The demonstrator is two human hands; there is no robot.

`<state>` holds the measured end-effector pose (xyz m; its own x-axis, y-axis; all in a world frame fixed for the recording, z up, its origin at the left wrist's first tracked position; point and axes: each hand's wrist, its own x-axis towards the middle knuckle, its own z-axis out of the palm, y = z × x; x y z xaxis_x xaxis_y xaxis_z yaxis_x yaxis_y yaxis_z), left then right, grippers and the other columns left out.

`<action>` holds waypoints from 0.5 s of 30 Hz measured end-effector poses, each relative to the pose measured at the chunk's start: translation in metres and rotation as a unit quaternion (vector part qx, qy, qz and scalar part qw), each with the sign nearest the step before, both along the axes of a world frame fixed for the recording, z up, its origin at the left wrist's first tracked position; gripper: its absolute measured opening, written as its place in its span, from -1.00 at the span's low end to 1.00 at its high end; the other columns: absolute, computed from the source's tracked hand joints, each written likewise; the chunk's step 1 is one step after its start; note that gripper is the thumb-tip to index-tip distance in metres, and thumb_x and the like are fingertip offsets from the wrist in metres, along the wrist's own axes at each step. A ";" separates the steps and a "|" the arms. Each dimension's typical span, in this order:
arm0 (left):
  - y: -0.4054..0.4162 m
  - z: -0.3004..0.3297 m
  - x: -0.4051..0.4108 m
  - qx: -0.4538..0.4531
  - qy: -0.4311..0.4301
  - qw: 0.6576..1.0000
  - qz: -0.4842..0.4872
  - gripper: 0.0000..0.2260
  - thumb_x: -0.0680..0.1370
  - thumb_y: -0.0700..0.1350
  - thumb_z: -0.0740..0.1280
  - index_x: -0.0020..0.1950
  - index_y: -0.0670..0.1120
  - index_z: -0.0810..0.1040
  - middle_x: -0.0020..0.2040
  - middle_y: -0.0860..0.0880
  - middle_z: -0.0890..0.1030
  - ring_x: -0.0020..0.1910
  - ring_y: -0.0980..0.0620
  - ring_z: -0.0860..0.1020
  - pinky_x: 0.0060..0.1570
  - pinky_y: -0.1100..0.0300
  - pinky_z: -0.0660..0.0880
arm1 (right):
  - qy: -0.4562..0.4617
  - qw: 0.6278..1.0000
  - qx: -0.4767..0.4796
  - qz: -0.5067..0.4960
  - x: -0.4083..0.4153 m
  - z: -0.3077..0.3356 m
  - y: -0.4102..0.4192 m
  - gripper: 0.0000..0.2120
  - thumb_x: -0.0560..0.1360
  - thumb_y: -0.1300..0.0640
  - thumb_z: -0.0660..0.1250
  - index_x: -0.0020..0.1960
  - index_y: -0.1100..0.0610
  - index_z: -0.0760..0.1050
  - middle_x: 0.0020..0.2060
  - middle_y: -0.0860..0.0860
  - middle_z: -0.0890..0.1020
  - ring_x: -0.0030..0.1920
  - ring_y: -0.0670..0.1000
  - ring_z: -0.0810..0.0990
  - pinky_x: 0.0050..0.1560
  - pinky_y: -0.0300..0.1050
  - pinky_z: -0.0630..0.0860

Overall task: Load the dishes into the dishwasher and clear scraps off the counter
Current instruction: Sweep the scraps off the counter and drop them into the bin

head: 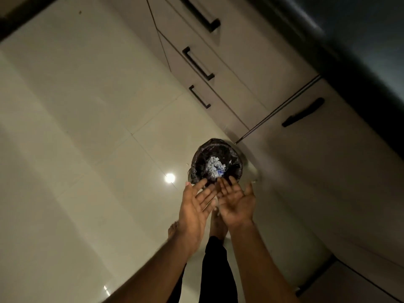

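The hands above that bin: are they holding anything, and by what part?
Nothing is held. The left hand and right hand are both open, palms up and fingers straight, over the near rim of the lined bin, which has pale paper scraps inside.

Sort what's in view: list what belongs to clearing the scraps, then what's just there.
Part of the job:
left hand, open
right hand, open
bin with dark liner
paper scraps inside it

Just there:
drawer handles
cabinet door handle
tiled floor

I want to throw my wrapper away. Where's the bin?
The bin stands on the floor near the middle of the head view, beside the cabinets, just past both open hands.
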<state>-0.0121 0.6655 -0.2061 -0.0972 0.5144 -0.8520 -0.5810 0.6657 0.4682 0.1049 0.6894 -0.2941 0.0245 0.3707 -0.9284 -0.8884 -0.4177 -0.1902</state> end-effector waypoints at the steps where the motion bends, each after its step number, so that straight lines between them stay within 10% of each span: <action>1: 0.000 0.010 -0.001 0.008 0.003 1.000 -0.008 -0.47 0.71 0.22 0.03 0.44 -0.08 0.52 0.30 -0.15 0.65 0.34 -0.06 0.60 0.41 0.02 0.45 | 0.002 1.000 0.021 -0.005 -0.003 0.017 -0.001 -0.29 0.60 -0.24 0.27 0.50 0.29 0.39 0.43 0.31 0.51 0.43 0.28 0.53 0.41 0.19 0.47; 8: -0.024 0.113 0.020 0.083 0.011 0.992 -0.097 -0.46 0.65 0.21 0.10 0.34 -0.15 0.59 0.24 -0.12 0.69 0.29 -0.03 0.64 0.37 0.05 0.47 | 0.021 0.994 0.103 0.005 0.010 0.145 -0.042 -0.31 0.65 -0.28 0.14 0.49 0.27 0.43 0.35 0.27 0.61 0.41 0.22 0.57 0.45 0.08 0.43; 15: -0.060 0.188 0.122 0.142 -0.043 0.946 -0.288 -0.55 0.75 0.02 0.07 0.24 -0.30 0.60 0.09 -0.27 0.72 0.05 -0.06 0.73 -0.09 0.26 0.66 | -0.061 0.970 0.160 -0.174 0.089 0.259 -0.108 -0.34 0.68 -0.23 0.13 0.47 0.31 0.45 0.34 0.26 0.62 0.42 0.21 0.55 0.28 0.05 0.56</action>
<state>0.1101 0.6052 -0.0184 0.3329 0.6698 -0.6637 -0.2036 0.7383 0.6430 0.1940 0.5819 -0.0347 0.3024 0.5897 -0.7489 -0.9275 0.0009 -0.3738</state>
